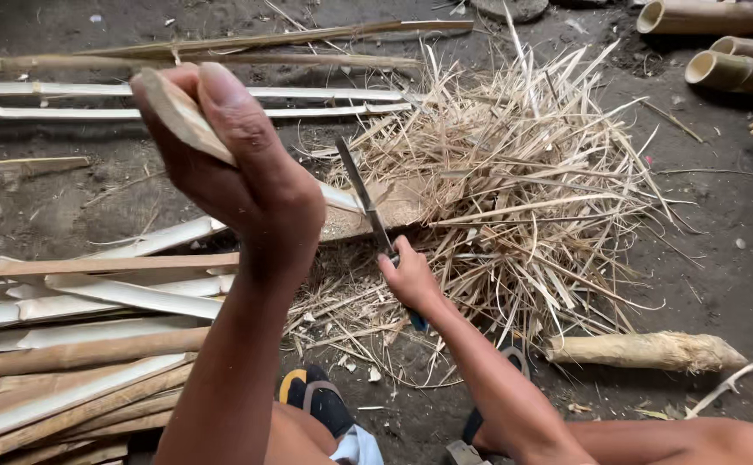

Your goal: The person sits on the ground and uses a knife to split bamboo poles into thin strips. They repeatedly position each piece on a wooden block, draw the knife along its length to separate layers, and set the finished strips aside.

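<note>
My left hand point(230, 164) is raised close to the camera and is closed around the upper end of a split bamboo strip point(183, 116). The strip slants down and away to a wooden block point(376, 211) on the ground. My right hand point(408, 277) grips the handle of a long knife point(366, 200); its blade points up and away and lies against the strip's lower end near the block. My bare forearms fill the lower middle of the view.
A big heap of bamboo shavings point(523, 189) lies behind the block. Split strips are stacked at the left point(92, 344) and far left point(178, 99). Round bamboo poles point(730, 52) lie top right, a short rough stick point(644, 351) lower right. My sandalled foot point(316, 398) is below.
</note>
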